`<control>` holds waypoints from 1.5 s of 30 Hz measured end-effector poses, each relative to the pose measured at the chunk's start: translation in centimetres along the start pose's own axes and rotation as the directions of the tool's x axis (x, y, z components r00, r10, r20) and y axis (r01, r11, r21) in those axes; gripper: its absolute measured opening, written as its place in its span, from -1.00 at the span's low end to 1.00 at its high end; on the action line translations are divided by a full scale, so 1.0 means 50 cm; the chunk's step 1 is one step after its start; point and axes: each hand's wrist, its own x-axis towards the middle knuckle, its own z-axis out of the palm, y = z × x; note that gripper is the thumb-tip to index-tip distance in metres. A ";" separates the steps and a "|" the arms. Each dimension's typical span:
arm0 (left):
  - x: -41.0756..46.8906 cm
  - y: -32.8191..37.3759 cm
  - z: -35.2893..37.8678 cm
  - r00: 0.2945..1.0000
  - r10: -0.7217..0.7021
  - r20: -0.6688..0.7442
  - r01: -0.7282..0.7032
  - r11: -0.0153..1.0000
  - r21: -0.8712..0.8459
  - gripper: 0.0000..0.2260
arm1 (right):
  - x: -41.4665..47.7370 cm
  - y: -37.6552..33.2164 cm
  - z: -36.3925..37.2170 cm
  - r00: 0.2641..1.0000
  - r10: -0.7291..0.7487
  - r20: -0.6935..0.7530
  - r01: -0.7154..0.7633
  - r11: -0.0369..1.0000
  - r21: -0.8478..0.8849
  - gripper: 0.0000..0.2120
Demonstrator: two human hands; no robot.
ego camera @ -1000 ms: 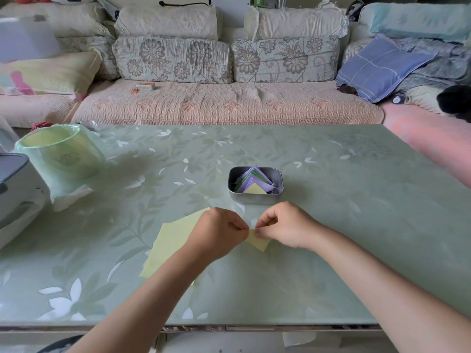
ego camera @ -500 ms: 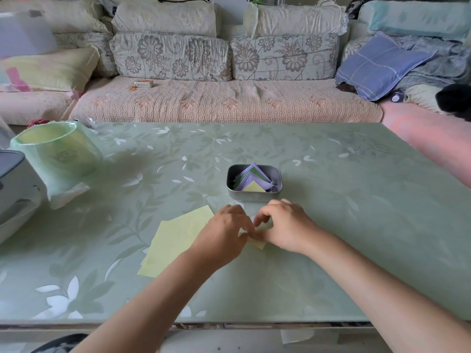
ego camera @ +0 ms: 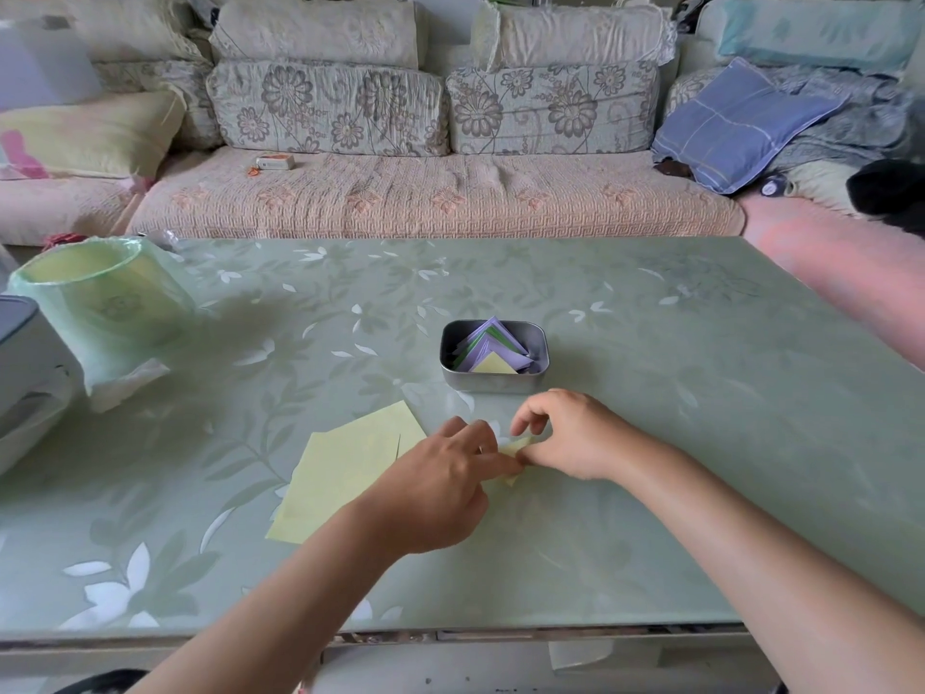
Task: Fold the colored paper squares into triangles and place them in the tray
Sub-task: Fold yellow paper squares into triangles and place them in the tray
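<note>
On the surface (ego camera: pixel 675 468) just short of the tray (ego camera: pixel 493 384), the yellow paper (ego camera: pixel 515 446) lies between hands: left hand (ego camera: pixel 440 488) fingers stretched, pressing it; right hand (ego camera: pixel 570 438) fingers curled, pinching it; tray dead ahead.

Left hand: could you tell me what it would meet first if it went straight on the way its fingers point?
The left hand points forward-right, so it meets the small yellow paper at its fingertips first, then the right hand holding it; depth is unclear.
</note>
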 end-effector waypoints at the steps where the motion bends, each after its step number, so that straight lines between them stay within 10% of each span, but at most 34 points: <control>1: 0.000 0.001 0.000 1.000 0.000 0.006 0.000 1.000 0.000 -0.51 | 0.001 0.000 0.000 1.000 0.009 0.000 -0.009 1.000 0.010 -0.78; 23: 0.026 0.015 0.003 0.985 -0.150 0.083 0.154 0.987 -0.043 -0.38 | 0.015 0.018 -0.007 0.990 0.143 0.009 -0.143 0.976 0.165 -0.88; 45: -0.032 0.003 -0.028 0.985 -0.093 0.147 0.124 0.969 -0.214 -0.69 | 0.020 0.007 -0.009 0.984 0.176 -0.007 -0.174 0.975 0.136 -0.88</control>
